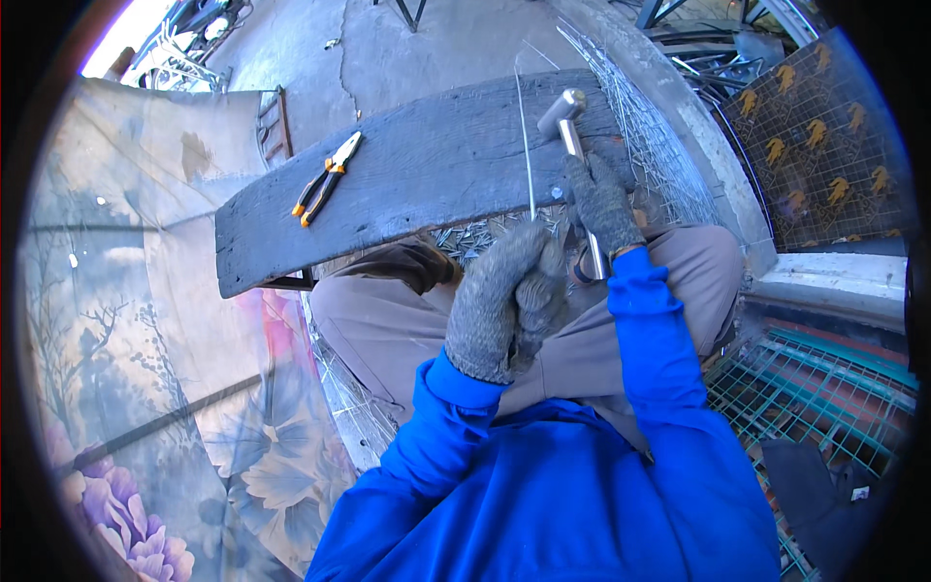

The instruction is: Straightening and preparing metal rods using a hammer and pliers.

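My left hand point(506, 296), in a grey knit glove, is closed round a thin metal wire point(528, 155). The wire rises from the fist over the bench, with a bend at its far end. In my right hand point(605, 201), gloved likewise, is a metal hammer point(570, 138). Its head points away from me above the right part of the dark wooden bench point(417, 155), and its handle end sticks out below the glove. A pair of pliers point(328, 180) with black and orange handles lies on the bench's left part.
Many thin wires point(645, 136) are heaped along the bench's right end. Short metal pieces point(475, 236) lie under its near edge. A flower-printed cloth point(184, 320) spreads on the left. Green wire mesh point(824, 398) and a dark patterned panel point(824, 145) are on the right.
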Available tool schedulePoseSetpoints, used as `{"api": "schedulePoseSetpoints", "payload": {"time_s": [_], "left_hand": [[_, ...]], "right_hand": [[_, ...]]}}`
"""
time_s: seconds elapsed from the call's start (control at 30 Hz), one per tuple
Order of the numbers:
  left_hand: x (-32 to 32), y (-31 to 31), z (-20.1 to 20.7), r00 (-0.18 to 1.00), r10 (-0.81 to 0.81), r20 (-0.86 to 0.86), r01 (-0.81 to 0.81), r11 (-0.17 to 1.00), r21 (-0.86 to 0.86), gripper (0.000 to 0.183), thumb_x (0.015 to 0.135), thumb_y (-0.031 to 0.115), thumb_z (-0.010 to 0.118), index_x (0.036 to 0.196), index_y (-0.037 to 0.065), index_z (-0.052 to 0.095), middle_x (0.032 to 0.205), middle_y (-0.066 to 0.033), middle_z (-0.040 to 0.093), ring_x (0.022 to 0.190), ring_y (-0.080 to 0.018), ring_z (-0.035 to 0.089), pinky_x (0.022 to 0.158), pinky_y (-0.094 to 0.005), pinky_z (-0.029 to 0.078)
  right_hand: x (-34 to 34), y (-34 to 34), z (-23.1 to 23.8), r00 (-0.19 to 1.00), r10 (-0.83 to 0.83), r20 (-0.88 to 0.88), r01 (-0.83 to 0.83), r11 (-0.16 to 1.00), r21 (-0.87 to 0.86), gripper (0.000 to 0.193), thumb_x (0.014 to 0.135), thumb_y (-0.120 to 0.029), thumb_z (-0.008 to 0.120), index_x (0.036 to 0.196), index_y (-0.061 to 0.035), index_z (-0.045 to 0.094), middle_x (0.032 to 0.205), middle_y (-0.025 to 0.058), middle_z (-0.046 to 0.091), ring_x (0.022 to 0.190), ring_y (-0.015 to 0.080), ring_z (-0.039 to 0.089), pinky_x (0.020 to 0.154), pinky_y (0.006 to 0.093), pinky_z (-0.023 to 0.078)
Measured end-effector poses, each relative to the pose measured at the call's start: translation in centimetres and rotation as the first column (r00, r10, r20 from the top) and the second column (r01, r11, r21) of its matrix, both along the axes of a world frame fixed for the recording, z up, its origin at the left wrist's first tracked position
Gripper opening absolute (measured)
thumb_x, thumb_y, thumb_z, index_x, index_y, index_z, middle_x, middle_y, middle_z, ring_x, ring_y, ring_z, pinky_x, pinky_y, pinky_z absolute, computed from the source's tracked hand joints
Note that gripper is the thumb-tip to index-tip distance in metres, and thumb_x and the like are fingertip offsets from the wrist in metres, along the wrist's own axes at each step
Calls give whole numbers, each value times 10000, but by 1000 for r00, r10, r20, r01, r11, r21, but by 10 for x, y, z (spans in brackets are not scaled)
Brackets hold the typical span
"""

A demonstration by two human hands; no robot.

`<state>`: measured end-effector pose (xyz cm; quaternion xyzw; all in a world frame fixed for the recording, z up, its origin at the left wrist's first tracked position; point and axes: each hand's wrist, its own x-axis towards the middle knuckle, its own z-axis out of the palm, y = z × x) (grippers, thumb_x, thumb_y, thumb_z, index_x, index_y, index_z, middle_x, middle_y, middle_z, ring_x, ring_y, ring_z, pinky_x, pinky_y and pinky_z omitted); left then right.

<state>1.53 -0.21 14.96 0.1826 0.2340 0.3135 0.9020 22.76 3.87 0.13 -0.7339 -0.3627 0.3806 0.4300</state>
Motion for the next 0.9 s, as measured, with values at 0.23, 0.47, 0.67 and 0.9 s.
{"api": "schedulePoseSetpoints", "payload": {"time_s": [0.23,0.47,0.67,0.9], "left_hand": [[28,24,36,964,-54,260,74,995,-65,323,1088,316,410,944,90,590,610,61,423,472,-73,371,414,-236,327],[39,21,41,977,-60,206,80,992,-93,337,1077,340,432,927,93,607,602,62,446,462,-80,385,428,-241,335],[16,19,-12,964,-205,-169,236,953,189,340,1030,353,505,844,87,605,596,37,474,476,-76,406,445,-237,329],[-41,19,-157,473,-125,-872,629,741,235,367,992,403,565,948,64,698,734,-5,601,640,-89,544,569,-243,441]], "right_hand": [[0,1,-28,903,-57,-426,141,976,168,329,1018,-403,564,953,-80,548,663,50,582,376,137,501,322,312,386],[8,-2,-25,883,-137,-448,172,984,39,338,1031,-397,538,918,-81,568,613,49,573,390,152,521,347,319,417],[4,-4,-11,871,-139,-470,188,980,59,360,1024,-411,549,896,-75,572,617,54,575,410,160,543,371,328,455],[2,-8,6,860,-167,-483,181,983,-18,364,1012,-434,564,908,-86,552,629,54,572,415,164,545,380,327,458]]}}
